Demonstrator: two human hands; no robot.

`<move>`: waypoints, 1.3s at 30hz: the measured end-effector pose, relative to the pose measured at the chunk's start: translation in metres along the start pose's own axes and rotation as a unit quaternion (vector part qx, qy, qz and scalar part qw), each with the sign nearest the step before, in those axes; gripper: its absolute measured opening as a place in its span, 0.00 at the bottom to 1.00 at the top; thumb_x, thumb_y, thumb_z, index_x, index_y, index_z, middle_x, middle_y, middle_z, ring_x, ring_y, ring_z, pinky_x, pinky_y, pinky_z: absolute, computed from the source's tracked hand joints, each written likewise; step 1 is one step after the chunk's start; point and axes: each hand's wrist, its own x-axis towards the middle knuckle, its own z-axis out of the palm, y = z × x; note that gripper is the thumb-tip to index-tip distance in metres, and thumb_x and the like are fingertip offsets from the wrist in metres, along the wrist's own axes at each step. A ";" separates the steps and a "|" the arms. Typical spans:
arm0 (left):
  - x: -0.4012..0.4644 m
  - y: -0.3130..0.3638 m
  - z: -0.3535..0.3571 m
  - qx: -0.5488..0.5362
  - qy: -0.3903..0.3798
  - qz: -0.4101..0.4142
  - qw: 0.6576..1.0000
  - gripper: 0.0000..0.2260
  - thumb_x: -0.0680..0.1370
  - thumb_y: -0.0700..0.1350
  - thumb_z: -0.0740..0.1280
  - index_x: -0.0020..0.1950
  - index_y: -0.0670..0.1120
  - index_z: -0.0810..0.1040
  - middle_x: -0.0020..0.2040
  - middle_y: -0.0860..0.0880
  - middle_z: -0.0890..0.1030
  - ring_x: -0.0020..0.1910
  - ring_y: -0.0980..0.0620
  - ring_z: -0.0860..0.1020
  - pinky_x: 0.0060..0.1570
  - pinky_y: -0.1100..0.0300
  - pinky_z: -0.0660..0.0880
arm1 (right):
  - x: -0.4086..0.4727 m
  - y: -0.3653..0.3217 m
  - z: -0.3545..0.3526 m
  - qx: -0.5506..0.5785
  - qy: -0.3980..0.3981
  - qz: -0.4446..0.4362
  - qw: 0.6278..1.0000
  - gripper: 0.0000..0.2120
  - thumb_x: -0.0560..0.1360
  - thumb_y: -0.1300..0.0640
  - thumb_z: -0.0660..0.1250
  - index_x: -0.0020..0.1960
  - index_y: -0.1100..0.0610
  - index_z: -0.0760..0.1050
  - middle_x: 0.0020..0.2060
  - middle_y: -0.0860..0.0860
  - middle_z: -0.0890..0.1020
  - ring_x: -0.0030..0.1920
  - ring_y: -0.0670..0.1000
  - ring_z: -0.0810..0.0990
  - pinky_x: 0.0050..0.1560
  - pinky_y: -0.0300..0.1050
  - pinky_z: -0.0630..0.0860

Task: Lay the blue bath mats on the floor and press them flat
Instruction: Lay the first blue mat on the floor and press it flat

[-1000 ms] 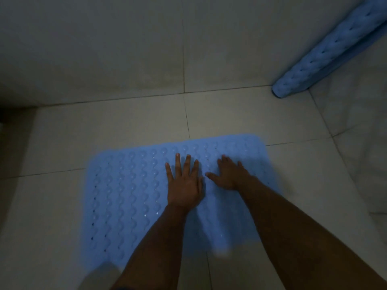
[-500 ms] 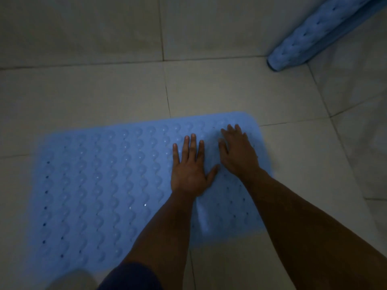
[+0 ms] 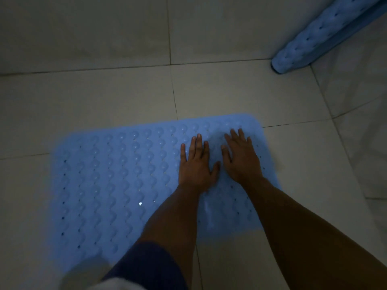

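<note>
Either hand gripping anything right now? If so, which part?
Nothing held. Left hand and right hand lie flat, fingers straight, pressing the blue mat's right half.

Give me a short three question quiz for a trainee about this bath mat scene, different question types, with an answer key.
1. True or false: both hands, the left hand and the right hand, lie flat on the mat.
2. Multiple choice: the rolled mat is at the A) near left B) far right C) centre of the floor.
3. Fill in: the hands press the mat's ___ half.

Key
1. True: fingers are straight, palms down.
2. B: it stands in the far right corner, still rolled.
3. Right.
</note>
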 end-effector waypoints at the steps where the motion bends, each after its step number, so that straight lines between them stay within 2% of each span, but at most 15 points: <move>1: 0.000 -0.002 -0.015 -0.028 -0.023 0.000 0.999 0.36 0.83 0.64 0.46 0.85 0.43 0.53 0.85 0.42 0.45 0.85 0.45 0.42 0.81 0.40 0.41 | -0.002 -0.007 -0.009 0.002 0.009 -0.004 1.000 0.29 0.82 0.45 0.49 0.75 0.60 0.69 0.77 0.58 0.67 0.80 0.57 0.58 0.80 0.58 0.50; 3: 0.000 -0.016 -0.044 -0.088 -0.032 -0.015 0.995 0.29 0.85 0.58 0.51 0.81 0.42 0.64 0.84 0.41 0.58 0.83 0.41 0.57 0.80 0.42 0.55 | 0.000 -0.019 -0.020 0.007 0.006 0.006 1.000 0.26 0.83 0.47 0.52 0.74 0.60 0.70 0.76 0.58 0.69 0.79 0.57 0.60 0.80 0.58 0.51; 5: -0.011 -0.040 -0.068 -0.095 0.052 -0.042 0.993 0.29 0.82 0.55 0.48 0.75 0.41 0.73 0.77 0.40 0.71 0.77 0.38 0.68 0.74 0.43 0.67 | 0.001 -0.040 -0.026 0.006 -0.038 0.023 0.999 0.24 0.85 0.48 0.53 0.76 0.58 0.67 0.77 0.56 0.67 0.80 0.56 0.58 0.81 0.57 0.49; 8: -0.032 -0.070 -0.070 -0.045 0.119 -0.061 0.990 0.31 0.80 0.54 0.46 0.73 0.42 0.76 0.72 0.41 0.78 0.75 0.38 0.71 0.70 0.41 0.72 | -0.002 -0.067 -0.007 -0.012 -0.103 0.011 0.995 0.25 0.85 0.48 0.51 0.78 0.58 0.63 0.79 0.57 0.63 0.81 0.57 0.55 0.80 0.56 0.50; 10: -0.044 -0.079 -0.062 -0.010 0.131 -0.073 0.989 0.28 0.80 0.53 0.50 0.74 0.43 0.76 0.73 0.42 0.77 0.76 0.38 0.71 0.69 0.41 0.72 | -0.007 -0.082 0.021 -0.028 -0.128 -0.016 0.991 0.29 0.83 0.46 0.47 0.79 0.59 0.61 0.79 0.59 0.60 0.81 0.59 0.54 0.79 0.59 0.52; 13: -0.054 -0.091 -0.048 0.005 0.139 -0.081 0.987 0.29 0.80 0.53 0.50 0.76 0.43 0.73 0.76 0.41 0.73 0.79 0.37 0.66 0.72 0.37 0.68 | -0.017 -0.093 0.070 -0.051 -0.131 -0.052 0.989 0.32 0.81 0.44 0.47 0.80 0.61 0.58 0.80 0.61 0.56 0.81 0.62 0.51 0.77 0.65 0.56; 16: -0.060 -0.102 -0.031 0.015 0.146 -0.072 0.986 0.30 0.80 0.55 0.51 0.77 0.43 0.71 0.79 0.41 0.69 0.81 0.36 0.61 0.75 0.35 0.65 | -0.026 -0.096 0.096 -0.094 -0.090 -0.046 0.990 0.35 0.82 0.41 0.49 0.81 0.61 0.51 0.81 0.60 0.49 0.82 0.60 0.44 0.79 0.64 0.48; 20: -0.061 -0.111 -0.014 0.037 0.143 -0.068 0.987 0.26 0.82 0.53 0.58 0.79 0.45 0.68 0.82 0.42 0.63 0.83 0.37 0.55 0.77 0.35 0.59 | -0.029 -0.096 0.101 -0.113 -0.051 -0.048 0.991 0.37 0.81 0.38 0.50 0.82 0.60 0.50 0.82 0.58 0.49 0.82 0.57 0.44 0.79 0.63 0.46; 23: -0.062 -0.110 -0.011 0.058 0.146 -0.076 0.985 0.26 0.84 0.53 0.57 0.81 0.47 0.66 0.84 0.43 0.59 0.84 0.38 0.50 0.78 0.31 0.51 | -0.028 -0.095 0.101 -0.106 -0.050 -0.053 0.992 0.37 0.82 0.38 0.49 0.82 0.60 0.49 0.82 0.58 0.49 0.82 0.57 0.43 0.79 0.64 0.47; 28: -0.068 -0.113 -0.016 0.054 0.141 -0.087 0.985 0.26 0.84 0.53 0.57 0.81 0.47 0.65 0.84 0.44 0.58 0.84 0.38 0.49 0.77 0.29 0.51 | -0.029 -0.094 0.100 -0.104 -0.044 -0.056 0.992 0.37 0.81 0.38 0.50 0.82 0.60 0.50 0.82 0.58 0.49 0.82 0.57 0.44 0.79 0.64 0.49; 32: -0.074 -0.121 -0.019 0.057 0.146 -0.081 0.984 0.26 0.84 0.53 0.57 0.81 0.46 0.66 0.84 0.43 0.59 0.84 0.37 0.50 0.77 0.30 0.52 | -0.028 -0.097 0.097 -0.102 -0.049 -0.056 0.992 0.40 0.80 0.35 0.49 0.82 0.59 0.47 0.82 0.57 0.47 0.82 0.56 0.43 0.79 0.64 0.47; 34: -0.082 -0.122 -0.025 0.056 0.144 -0.082 0.984 0.26 0.84 0.54 0.56 0.81 0.46 0.66 0.84 0.43 0.59 0.84 0.37 0.50 0.77 0.29 0.52 | -0.030 -0.099 0.092 -0.106 -0.080 -0.052 0.990 0.43 0.79 0.32 0.48 0.82 0.59 0.43 0.82 0.56 0.43 0.82 0.56 0.39 0.80 0.62 0.42; 36: -0.092 -0.120 -0.034 0.047 0.144 -0.080 0.985 0.26 0.84 0.54 0.54 0.81 0.46 0.65 0.84 0.43 0.59 0.84 0.36 0.51 0.77 0.29 0.53 | -0.026 -0.100 0.085 -0.082 -0.143 -0.045 0.985 0.44 0.78 0.30 0.46 0.82 0.57 0.39 0.81 0.55 0.38 0.81 0.55 0.34 0.79 0.61 0.37; 38: -0.099 -0.116 -0.044 0.043 0.142 -0.080 0.986 0.27 0.84 0.54 0.52 0.81 0.45 0.65 0.83 0.42 0.61 0.83 0.36 0.53 0.76 0.28 0.55 | -0.008 -0.102 0.068 -0.040 -0.237 -0.015 0.971 0.43 0.79 0.31 0.48 0.82 0.56 0.38 0.81 0.55 0.37 0.80 0.54 0.34 0.79 0.61 0.37; 39: -0.101 -0.113 -0.050 0.043 0.140 -0.082 0.986 0.27 0.84 0.55 0.52 0.81 0.44 0.66 0.83 0.42 0.61 0.83 0.36 0.54 0.76 0.28 0.55 | 0.005 -0.106 0.054 -0.010 -0.277 0.010 0.961 0.42 0.80 0.33 0.50 0.82 0.57 0.41 0.82 0.55 0.40 0.81 0.54 0.38 0.80 0.60 0.40</move>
